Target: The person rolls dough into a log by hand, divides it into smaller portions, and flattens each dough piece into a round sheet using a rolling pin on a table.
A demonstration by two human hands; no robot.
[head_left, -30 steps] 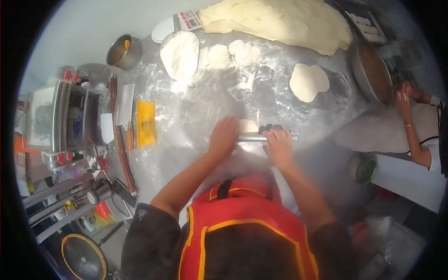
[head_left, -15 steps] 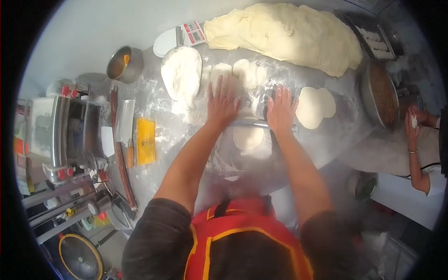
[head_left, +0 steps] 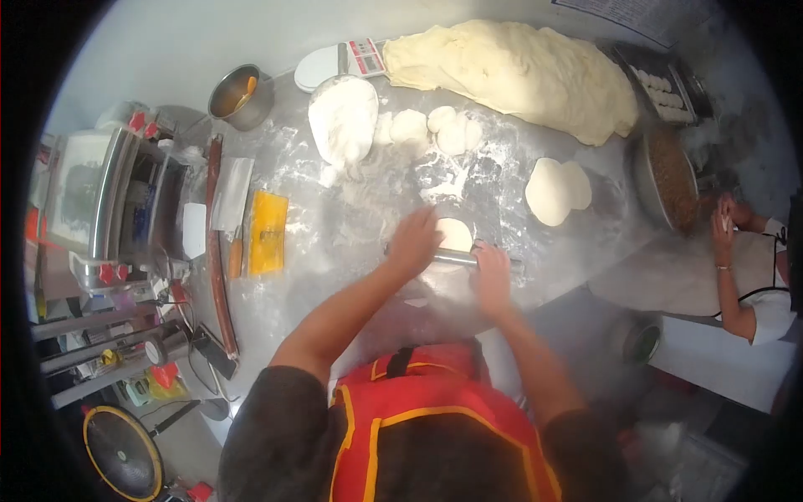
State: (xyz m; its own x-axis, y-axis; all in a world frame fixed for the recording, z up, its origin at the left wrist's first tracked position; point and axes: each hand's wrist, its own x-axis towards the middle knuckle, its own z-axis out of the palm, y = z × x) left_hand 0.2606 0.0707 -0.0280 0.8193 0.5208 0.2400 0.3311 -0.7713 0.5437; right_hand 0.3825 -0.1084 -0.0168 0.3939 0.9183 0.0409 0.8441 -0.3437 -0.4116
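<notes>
A metal rolling pin (head_left: 456, 258) lies across a small round of dough (head_left: 453, 234) on the floured metal table (head_left: 335, 226). My left hand (head_left: 416, 241) is closed over the pin's left end, and my right hand (head_left: 491, 269) is closed over its right part. Part of the dough shows beyond the pin, between my hands. Two flat, overlapping dough rounds (head_left: 552, 192) lie to the right. Farther back are small dough pieces (head_left: 452, 130) and a scoop of flour (head_left: 343, 119).
A large dough sheet (head_left: 519, 75) spans the back. At left are a scale (head_left: 365, 57), a pot (head_left: 241, 98), a cleaver (head_left: 232, 194), a yellow scraper (head_left: 268, 233) and a long stick (head_left: 216, 251). A filling bowl (head_left: 667, 180) stands right, near a co-worker's hands (head_left: 726, 219).
Since half a second ago, both hands have drawn back toward my body with the pin, and their spread fingers have closed over it. The whole view has also shifted slightly.
</notes>
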